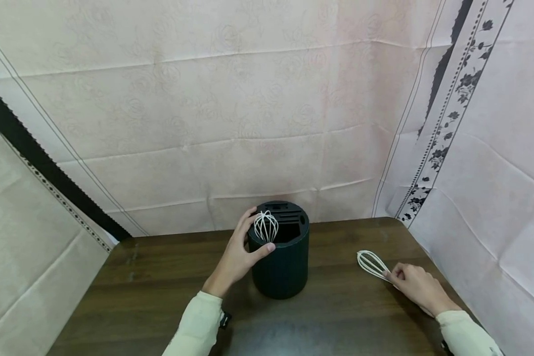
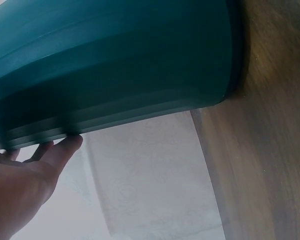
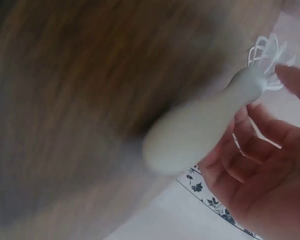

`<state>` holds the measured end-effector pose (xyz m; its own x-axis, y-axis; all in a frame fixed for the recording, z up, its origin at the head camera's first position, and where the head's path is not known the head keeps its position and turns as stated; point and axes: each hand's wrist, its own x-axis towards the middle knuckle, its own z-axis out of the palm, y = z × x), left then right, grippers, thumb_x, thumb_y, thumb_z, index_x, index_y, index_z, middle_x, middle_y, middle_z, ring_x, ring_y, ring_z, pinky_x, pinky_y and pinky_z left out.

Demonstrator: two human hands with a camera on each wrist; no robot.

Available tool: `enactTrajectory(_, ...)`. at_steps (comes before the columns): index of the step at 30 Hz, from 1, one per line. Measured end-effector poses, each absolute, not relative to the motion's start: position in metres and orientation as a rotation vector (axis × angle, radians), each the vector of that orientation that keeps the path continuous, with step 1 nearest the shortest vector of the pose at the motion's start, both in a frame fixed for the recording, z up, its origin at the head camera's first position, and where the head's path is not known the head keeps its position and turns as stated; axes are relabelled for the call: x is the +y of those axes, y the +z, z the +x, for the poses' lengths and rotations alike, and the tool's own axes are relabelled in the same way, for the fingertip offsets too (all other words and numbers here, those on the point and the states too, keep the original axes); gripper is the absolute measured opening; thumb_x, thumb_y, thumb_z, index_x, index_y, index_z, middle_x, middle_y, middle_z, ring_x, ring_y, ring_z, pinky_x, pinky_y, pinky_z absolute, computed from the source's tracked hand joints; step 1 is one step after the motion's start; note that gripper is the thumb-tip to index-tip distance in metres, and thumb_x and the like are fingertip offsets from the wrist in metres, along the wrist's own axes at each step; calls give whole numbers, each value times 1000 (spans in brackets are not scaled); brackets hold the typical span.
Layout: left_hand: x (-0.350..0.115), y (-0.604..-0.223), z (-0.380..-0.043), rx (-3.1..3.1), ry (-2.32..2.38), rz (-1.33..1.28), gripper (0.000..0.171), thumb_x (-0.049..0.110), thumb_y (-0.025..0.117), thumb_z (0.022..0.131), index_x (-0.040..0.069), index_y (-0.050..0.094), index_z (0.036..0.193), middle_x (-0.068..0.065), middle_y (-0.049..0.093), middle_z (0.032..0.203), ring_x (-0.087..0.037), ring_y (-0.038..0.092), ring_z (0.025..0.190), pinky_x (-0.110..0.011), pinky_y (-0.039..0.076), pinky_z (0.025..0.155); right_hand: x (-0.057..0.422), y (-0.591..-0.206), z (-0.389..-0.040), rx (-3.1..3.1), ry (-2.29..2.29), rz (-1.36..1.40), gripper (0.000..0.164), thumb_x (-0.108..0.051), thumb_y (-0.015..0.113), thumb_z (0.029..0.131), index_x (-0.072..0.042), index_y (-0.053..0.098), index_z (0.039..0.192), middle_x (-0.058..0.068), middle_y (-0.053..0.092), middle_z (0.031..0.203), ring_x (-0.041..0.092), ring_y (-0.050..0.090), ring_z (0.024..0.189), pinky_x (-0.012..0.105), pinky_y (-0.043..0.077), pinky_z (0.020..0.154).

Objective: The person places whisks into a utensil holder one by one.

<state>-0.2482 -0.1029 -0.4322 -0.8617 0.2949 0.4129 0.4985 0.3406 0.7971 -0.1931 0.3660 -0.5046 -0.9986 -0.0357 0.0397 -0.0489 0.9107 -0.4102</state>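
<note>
A dark green cylindrical utensil holder (image 1: pixel 281 269) with a slotted top stands upright on the table. My left hand (image 1: pixel 239 252) grips it near the rim, thumb in front and fingers around the left side. One white whisk (image 1: pixel 266 226) stands in the holder with its wires up; its handle is hidden inside. To the right, my right hand (image 1: pixel 416 284) pinches a second white whisk (image 1: pixel 371 263) low over the table. In the right wrist view this whisk's thick cream handle (image 3: pixel 190 135) points away from the fingers, which are around its neck near the wires.
The brown wooden table (image 1: pixel 178 291) reaches back to a pale patterned cloth (image 1: pixel 249 123) hanging behind it. More cloth with a dark floral border (image 1: pixel 440 143) hangs on the right, close to the table's edge and my right arm.
</note>
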Motion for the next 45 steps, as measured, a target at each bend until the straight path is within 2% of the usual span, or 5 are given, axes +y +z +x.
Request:
enactTrajectory(6,-104,-429,-248,-2395,-1552,-735,73,46,80,93,37,45,156,15,22,172,-20,31,155,-62,28,123,373,-502,-199,-3072,858,50,43,-41,57,110,-1,71,111,7,72,93,23,65,81,41,52,68)
enactTrajectory(14,-107,-427,-250,-2397,-1539,-716,70,41,81,93,43,46,154,14,23,172,-16,32,153,-60,30,123,379,-498,-197,-3044,1512,89,54,-22,64,107,12,45,144,17,73,118,24,67,99,40,57,74)
enactTrajectory(21,-105,-426,-251,-2414,-1523,-720,69,43,81,94,43,46,153,18,23,171,-17,32,154,-60,29,124,366,-502,-196,-2983,1681,-23,53,-8,68,102,17,44,142,13,74,108,24,69,88,43,61,71)
enactTrajectory(36,-105,-432,-245,-2413,-1551,-711,72,50,80,92,44,44,154,21,20,171,-17,29,155,-63,30,123,327,-504,-182,-2688,2133,185,68,-13,62,106,26,26,149,24,66,128,25,68,110,45,63,84)
enactTrajectory(45,-103,-432,-246,-2399,-1568,-718,70,46,80,93,43,45,154,14,22,173,-18,31,155,-61,29,123,296,-487,-187,-2626,2104,101,65,-16,63,105,14,29,152,16,68,121,25,69,101,44,63,80)
